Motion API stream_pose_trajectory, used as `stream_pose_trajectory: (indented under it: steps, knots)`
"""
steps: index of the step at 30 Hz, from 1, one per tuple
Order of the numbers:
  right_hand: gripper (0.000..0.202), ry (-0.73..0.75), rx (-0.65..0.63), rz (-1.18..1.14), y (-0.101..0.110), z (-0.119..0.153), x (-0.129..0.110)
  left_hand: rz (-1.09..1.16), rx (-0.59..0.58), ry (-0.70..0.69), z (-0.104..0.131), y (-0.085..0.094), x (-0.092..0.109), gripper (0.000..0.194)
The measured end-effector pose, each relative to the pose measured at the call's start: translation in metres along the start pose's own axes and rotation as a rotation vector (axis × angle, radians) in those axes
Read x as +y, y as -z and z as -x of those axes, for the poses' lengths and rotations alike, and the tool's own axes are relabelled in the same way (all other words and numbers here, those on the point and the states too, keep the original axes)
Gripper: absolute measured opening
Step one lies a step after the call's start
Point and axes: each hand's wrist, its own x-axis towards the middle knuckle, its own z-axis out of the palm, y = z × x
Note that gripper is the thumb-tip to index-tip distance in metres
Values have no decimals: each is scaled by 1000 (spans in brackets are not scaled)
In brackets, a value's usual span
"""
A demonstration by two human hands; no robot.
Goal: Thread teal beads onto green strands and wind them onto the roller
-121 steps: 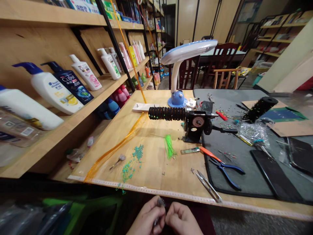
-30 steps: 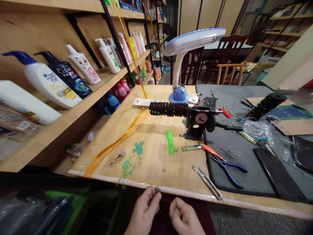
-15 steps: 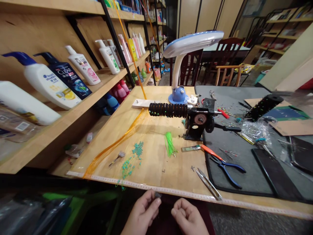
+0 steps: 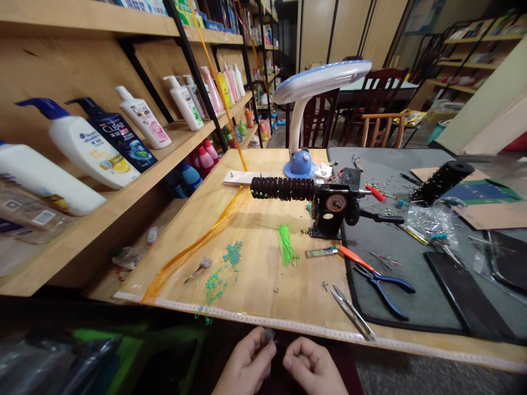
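Just in front of the table's near edge, my left hand (image 4: 248, 359) pinches a small dark grey lump (image 4: 269, 334) between thumb and forefinger; its kind is unclear. My right hand (image 4: 312, 363) is beside it with fingers curled together, and whatever they hold, if anything, is hidden. The hands are close but apart. On the table beyond lie turquoise beads (image 4: 233, 254), some on green threads (image 4: 214, 288), and a bundle of bright green strands (image 4: 286, 245). A fan of orange threads (image 4: 193, 241) runs to the near left edge.
A black hand-cranked winder (image 4: 328, 211) carries a dark wound roll (image 4: 282, 188). Around it are a lamp (image 4: 300, 163), a lighter (image 4: 321, 252), blue-handled pliers (image 4: 382, 285) and thread snips (image 4: 352, 312). A tape measure (image 4: 288, 322) lines the front edge; bottle shelves (image 4: 164, 145) stand left.
My right hand has moved slightly left, nearer to my left hand. Both hands sit a little lower in view, and the left still pinches the grey lump. The view has shifted slightly.
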Motion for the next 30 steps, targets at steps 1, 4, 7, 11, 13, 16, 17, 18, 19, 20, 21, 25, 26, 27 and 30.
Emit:
stream_pose_trajectory:
  steps: [1, 4, 7, 11, 13, 16, 17, 18, 19, 20, 21, 25, 26, 27, 30]
  knots:
    - [58, -13, -18, -6, -1, -1, 0, 3, 2, -2, -1, 0, -2, 49]
    - [57, -44, -62, -37, -2, -3, 3, -15, 1, -6, -8, 2, -9, 52]
    - [58, -60, -93, -61, -3, -7, 7, -58, -18, -9, -12, 4, -15, 54]
    - [58, -47, -96, -105, -5, -10, 8, -55, -22, 11, -7, 1, -9, 50]
    - [58, -50, -97, -116, -5, -10, 8, -34, -29, 20, -3, -2, -3, 49]
    - [56, -50, -107, -112, -6, -10, 7, -23, -55, 16, 0, -3, 1, 49]
    - [56, -43, -112, -116, -6, -10, 7, -24, -60, 12, 0, -2, 1, 48]
    - [55, -37, -117, -121, -6, -10, 7, -25, -63, 10, -1, -1, 0, 48]
    - [55, -35, -121, -125, -6, -10, 7, -25, -62, 8, -2, 0, -2, 48]
    - [55, -35, -121, -127, -5, -10, 7, -25, -59, 5, -3, 1, -4, 48]
    - [55, -37, -119, -127, -5, -11, 7, -26, -53, 4, -4, 2, -7, 49]
    - [54, -42, -110, -137, -5, -12, 10, -34, -39, -18, -7, 5, -15, 49]
    - [54, -44, -109, -148, -5, -13, 11, -38, -35, -22, -7, 5, -16, 48]
    - [54, -45, -108, -159, -4, -13, 12, -43, -30, -29, -7, 5, -17, 48]
    - [53, -47, -106, -178, -4, -12, 13, -77, -22, -64, -7, 8, -16, 45]
